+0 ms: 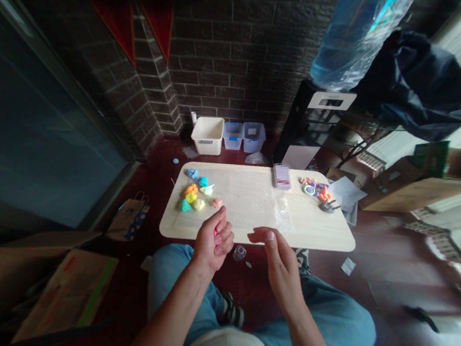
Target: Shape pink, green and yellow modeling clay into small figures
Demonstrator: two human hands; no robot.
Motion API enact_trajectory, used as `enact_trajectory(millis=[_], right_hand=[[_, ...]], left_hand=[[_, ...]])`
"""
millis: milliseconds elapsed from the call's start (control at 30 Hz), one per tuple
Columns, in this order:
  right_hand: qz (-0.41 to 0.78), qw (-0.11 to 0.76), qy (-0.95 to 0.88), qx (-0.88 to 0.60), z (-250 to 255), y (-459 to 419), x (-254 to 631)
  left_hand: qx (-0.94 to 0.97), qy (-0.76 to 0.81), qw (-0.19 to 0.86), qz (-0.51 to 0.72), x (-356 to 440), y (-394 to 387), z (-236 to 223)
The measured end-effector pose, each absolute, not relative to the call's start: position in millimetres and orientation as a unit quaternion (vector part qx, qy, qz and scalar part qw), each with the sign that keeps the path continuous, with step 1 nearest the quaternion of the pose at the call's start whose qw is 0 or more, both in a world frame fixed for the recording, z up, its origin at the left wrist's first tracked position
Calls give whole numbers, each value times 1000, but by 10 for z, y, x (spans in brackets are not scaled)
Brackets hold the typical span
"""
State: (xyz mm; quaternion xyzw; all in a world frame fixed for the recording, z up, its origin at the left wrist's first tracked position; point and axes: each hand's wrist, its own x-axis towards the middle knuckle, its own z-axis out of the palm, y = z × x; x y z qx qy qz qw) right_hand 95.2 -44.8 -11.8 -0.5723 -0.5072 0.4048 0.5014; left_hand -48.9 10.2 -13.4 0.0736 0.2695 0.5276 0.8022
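Note:
My left hand (214,241) is closed in front of the table's near edge, its fingers curled round a piece of pink modelling clay (216,232) that shows only in part. Apart from it, my right hand (279,253) is open with its fingers bent inward and nothing visible in them. Several lumps of coloured clay lie at the left of the low table (316,235): blue (192,173), teal (202,181), white (207,190), orange (191,189), yellow (191,197), green (185,205), pale yellow (198,204) and pale pink (217,203).
A clear sheet (245,193) covers the table's middle, with a blurred card or box (282,176) behind. Small colourful items (323,192) lie at right. Beyond stand a white bin (208,136), clear tubs (253,137) and a water dispenser (304,125). Cardboard boxes (67,291) flank me.

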Motion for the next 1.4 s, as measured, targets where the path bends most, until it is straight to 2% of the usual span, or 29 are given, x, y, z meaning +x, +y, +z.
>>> enact_trajectory(millis=[200,433,667,800,1100,1400], right_hand=[[414,516,-500,-559,-118,-427,961],[294,489,-649,-503,-170,-333,939],[267,492,-682,-470,-199,-296,774],[274,539,-601,-523,-183,-328,712],[411,628,-399,-527,-176,-193,667],[420,677,-322,-511,-141,-43,693]], left_hand=[[48,249,794,553,-509,141,-234],[-7,176,870,460,-441,34,-162],[-17,129,912,390,-273,-176,-83],[0,150,914,377,-230,-209,-78],[82,168,898,398,-181,-271,-137],[129,202,868,436,-70,-349,-118]])
